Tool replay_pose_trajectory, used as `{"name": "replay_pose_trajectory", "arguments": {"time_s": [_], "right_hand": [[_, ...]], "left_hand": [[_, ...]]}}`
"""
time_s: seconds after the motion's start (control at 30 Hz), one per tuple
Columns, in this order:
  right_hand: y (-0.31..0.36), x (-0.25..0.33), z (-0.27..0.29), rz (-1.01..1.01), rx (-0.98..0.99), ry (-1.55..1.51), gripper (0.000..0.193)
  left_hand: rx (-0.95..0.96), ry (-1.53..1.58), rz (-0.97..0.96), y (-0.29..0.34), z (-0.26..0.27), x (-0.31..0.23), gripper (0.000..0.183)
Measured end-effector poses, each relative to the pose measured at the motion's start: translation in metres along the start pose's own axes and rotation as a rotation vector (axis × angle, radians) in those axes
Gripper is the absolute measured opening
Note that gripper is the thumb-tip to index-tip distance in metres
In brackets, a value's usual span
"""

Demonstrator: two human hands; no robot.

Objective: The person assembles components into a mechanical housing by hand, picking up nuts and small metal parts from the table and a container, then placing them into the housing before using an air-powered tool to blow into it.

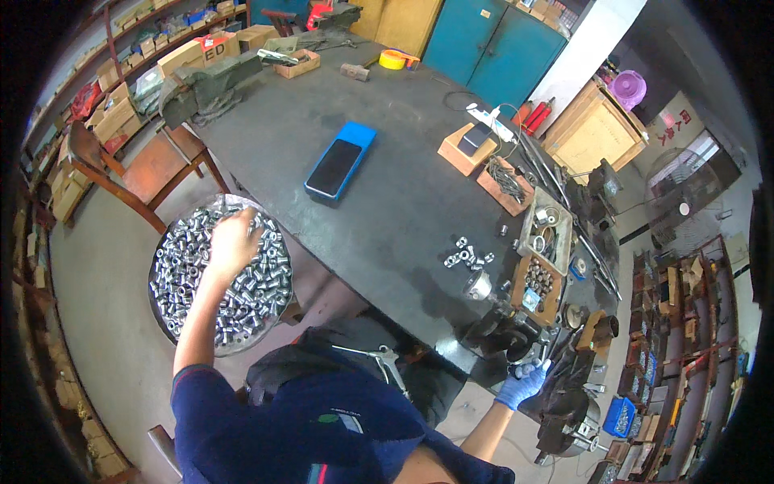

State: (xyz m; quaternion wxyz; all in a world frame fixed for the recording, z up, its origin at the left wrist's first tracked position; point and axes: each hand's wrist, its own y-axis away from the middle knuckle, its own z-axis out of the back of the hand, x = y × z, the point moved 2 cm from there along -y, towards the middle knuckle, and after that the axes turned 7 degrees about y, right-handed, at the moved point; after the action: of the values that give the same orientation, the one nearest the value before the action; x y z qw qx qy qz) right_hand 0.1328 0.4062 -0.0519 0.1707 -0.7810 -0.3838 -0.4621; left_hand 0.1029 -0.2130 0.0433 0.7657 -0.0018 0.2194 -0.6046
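My bare left hand (235, 240) reaches down into a round metal tray (242, 345) heaped with short silver threaded fittings (187, 278). Its fingers are bent among the pieces, and what they grip is hidden. Far to the right, my right hand (520, 385) wears a blue glove. Its fingers are curled at the dark metal machine (504, 335) by the bench edge; any part inside them is too small to make out. A small cluster of silver fittings (468, 255) lies on the bench beside a metal cup (477, 285).
On the dark workbench (395, 161) lies a blue-cased phone (339, 164). Boxes of small parts (538, 281) line its right side. A wooden chair (153, 169) stands beyond the tray. A silver hand tool (387, 363) rests near my lap. A round chuck (574, 419) sits at the lower right.
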Motion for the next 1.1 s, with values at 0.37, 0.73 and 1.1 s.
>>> {"name": "replay_pose_trajectory", "arguments": {"time_s": [0.37, 0.73, 1.1], "right_hand": [[0.005, 0.000, -0.004, -0.030, -0.045, -0.031, 0.032], [0.005, 0.001, -0.004, -0.030, -0.048, -0.033, 0.032], [0.003, -0.004, 0.002, -0.041, -0.048, -0.112, 0.030]], "left_hand": [[0.013, 0.006, -0.326, -0.108, -0.116, -0.059, 0.060], [0.083, -0.027, -0.283, -0.115, -0.109, -0.063, 0.063], [0.350, 0.572, -0.531, -0.107, -0.119, -0.184, 0.037]]}}
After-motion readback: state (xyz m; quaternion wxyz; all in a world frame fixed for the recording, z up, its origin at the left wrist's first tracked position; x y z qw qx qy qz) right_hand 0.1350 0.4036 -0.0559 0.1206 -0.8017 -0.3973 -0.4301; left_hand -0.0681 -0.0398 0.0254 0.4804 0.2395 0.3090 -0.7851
